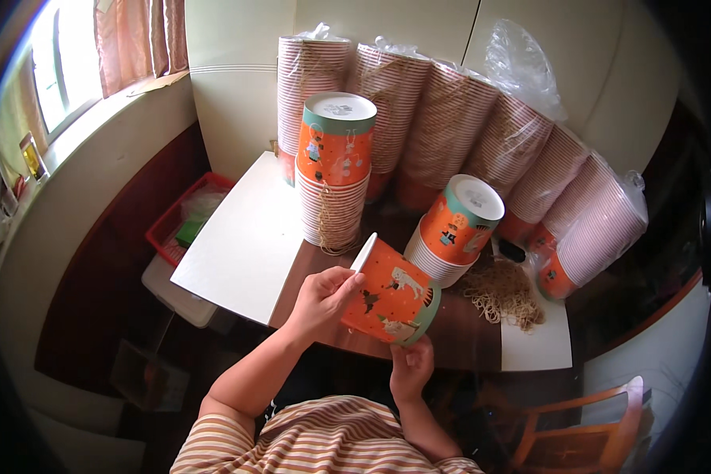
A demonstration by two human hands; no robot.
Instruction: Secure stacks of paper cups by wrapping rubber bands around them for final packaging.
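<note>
In front of my body I hold an orange paper bucket on its side, with printed animal figures, a white rim and a green band at its base. My left hand is closed on the white-rimmed end. The fingers of my right hand are closed at the green base end; whether they pinch the bucket or a cord there is partly hidden. Behind it stands a tall upside-down bucket stack with tan cord loops hanging on its side. A shorter upside-down stack is just to the right.
Several plastic-wrapped bucket stacks line the table's back. A heap of tan cords and a small black object lie at the right. The table has white ends. Nearby are a red basket and a wooden chair.
</note>
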